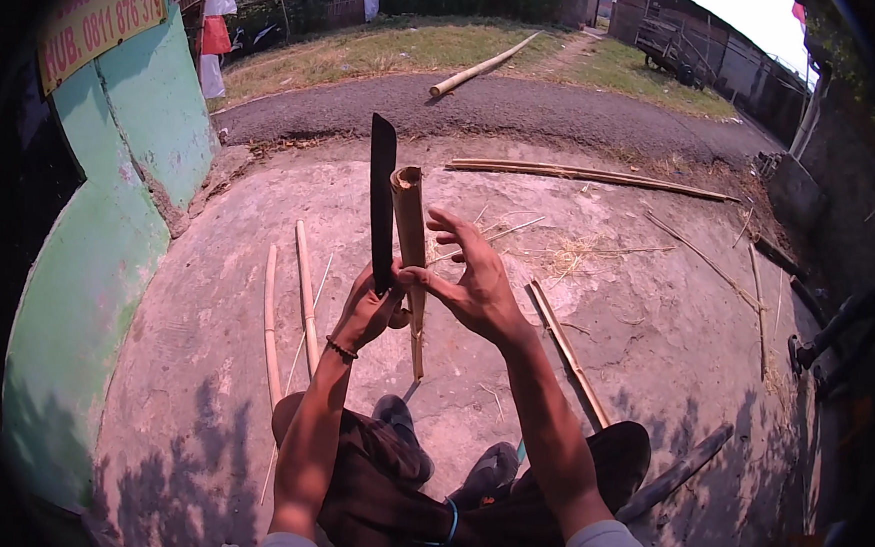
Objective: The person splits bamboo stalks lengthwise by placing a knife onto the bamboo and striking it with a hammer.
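My left hand (363, 311), with a dark bead bracelet at its wrist, is closed around the grip of a machete (383, 185) whose broad black blade points up and away from me. Right beside the blade stands a split bamboo piece (413, 222), held roughly upright, its hollow upper end showing. Its narrower lower end reaches down toward the ground between my feet. My right hand (472, 286) is on the bamboo's right side, fingers stretched and spread, with the thumb across or against the bamboo. Whether the left fingers also touch the bamboo is hidden.
Bamboo strips (307, 281) lie on the concrete to the left, and a split length (568, 352) lies to the right. Long bamboo pieces (594, 175) stretch across ahead, and a pole (480, 66) rests by the road. A green wall (86, 282) borders the left.
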